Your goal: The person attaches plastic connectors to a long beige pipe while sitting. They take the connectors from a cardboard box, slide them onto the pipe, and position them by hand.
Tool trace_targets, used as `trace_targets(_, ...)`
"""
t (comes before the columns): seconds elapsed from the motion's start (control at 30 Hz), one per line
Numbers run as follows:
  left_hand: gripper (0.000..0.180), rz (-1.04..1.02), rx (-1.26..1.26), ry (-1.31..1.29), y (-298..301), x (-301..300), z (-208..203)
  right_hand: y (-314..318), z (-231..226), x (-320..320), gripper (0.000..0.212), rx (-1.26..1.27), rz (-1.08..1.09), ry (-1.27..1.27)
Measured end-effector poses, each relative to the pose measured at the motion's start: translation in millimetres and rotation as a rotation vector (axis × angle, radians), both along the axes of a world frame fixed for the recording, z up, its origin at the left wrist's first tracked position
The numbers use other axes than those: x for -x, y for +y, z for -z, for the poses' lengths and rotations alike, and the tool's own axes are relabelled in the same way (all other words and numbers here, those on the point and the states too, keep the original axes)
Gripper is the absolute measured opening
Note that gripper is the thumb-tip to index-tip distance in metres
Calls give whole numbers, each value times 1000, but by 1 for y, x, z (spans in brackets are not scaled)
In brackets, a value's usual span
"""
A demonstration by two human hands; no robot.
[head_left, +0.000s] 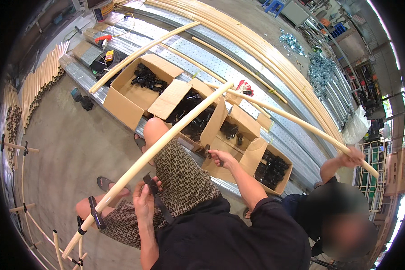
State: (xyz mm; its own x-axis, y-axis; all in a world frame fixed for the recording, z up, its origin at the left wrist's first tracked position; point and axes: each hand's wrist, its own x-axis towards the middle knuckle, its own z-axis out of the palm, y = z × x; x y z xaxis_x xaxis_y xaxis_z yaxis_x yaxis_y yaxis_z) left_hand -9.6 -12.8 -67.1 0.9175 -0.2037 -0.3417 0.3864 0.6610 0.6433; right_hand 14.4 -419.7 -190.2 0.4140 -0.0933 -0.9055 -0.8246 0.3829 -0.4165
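Observation:
My left hand [144,203] grips a black plastic fitting [151,182] above my lap. Between the fingers of my right hand [223,159] is a small black connector [207,150], held over the near edge of an open cardboard box [211,169] with a few black parts inside. Across my thigh slants a long cream pole [159,144], which neither hand touches. Near its lower end sits a black clamp [97,213], with a black ring [81,227] just below it.
More cardboard boxes [121,109] of black parts stand on metal sheets [180,56]. At the right, a co-worker's hand [352,156] holds another cream pole [301,127]. Red-and-white gloves [244,87] lie behind the boxes. Bundled poles [38,83] and a pole frame [29,204] stand left.

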Motion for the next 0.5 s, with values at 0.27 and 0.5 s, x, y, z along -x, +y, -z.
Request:
trace_targets(0.27,23,10,-16,-2,-9,-7,-6,-34,-5,-8,37,-10,46,-29)
trace_targets(0.5,30,-20,20,45,-5,-9,-6,-169,-50,-75,39,258,501,-383)
